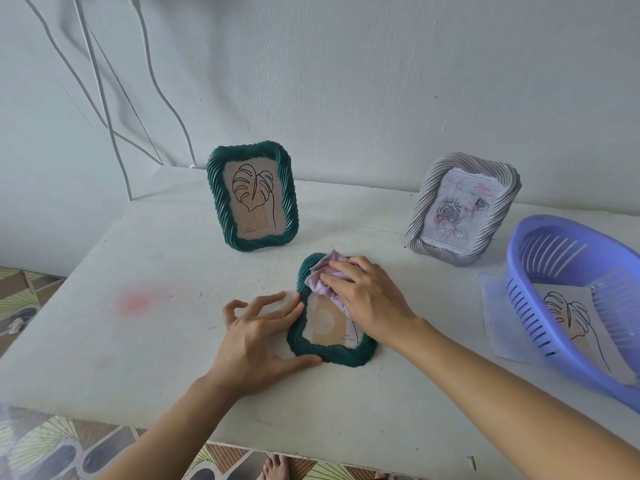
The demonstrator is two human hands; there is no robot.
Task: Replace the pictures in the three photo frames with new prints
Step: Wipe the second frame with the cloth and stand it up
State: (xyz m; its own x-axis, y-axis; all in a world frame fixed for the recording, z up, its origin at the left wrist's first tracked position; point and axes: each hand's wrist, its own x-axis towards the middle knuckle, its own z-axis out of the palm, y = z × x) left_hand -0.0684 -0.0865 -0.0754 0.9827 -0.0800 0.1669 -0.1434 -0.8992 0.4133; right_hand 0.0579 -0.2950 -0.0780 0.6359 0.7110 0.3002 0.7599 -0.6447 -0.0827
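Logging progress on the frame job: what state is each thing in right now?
Standing green frame: upright, holds leaf print.
Silver frame: upright, holds rose print.
Flat green frame: lying face up on table, beige print inside.
Lilac cloth: pressed on flat frame by right hand.
Left hand: braces flat frame's left edge.
Purple basket: on table, spare leaf print inside.

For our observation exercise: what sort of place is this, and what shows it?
Probably a room in a home: a plain white table against a bare white wall, patterned floor tiles and a purple slotted plastic basket.
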